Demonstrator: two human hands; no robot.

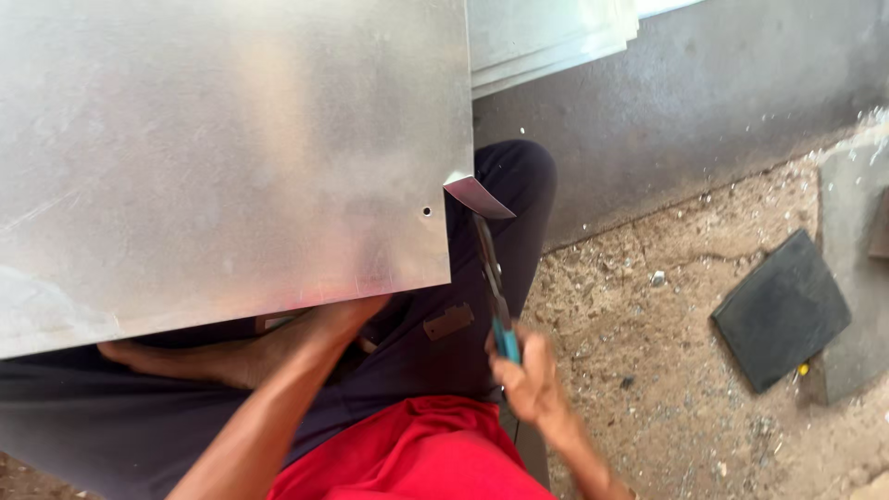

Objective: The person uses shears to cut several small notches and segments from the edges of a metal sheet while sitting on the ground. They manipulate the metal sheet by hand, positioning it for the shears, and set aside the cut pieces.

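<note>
The right hand (pixel 530 378) is clenched round the teal handles of the snips (pixel 491 278), whose blades meet the sheet (pixel 222 157) at its right edge, where a small tab (pixel 480 195) curls away beside a punched hole (pixel 427 211). The sheet rests across the lap, propped from below by the left hand (pixel 356 310); its fingers are hidden under the metal, so their grip cannot be told. A dark pad (pixel 781 310) lies well apart on the gritty floor (pixel 667 370).

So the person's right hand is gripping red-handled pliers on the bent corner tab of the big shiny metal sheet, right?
Not quite: the head view shows the pliers' handles are blue-green, not red. The rest holds: the right hand grips them, and their jaws meet the bent corner tab of the big shiny metal sheet.
</note>
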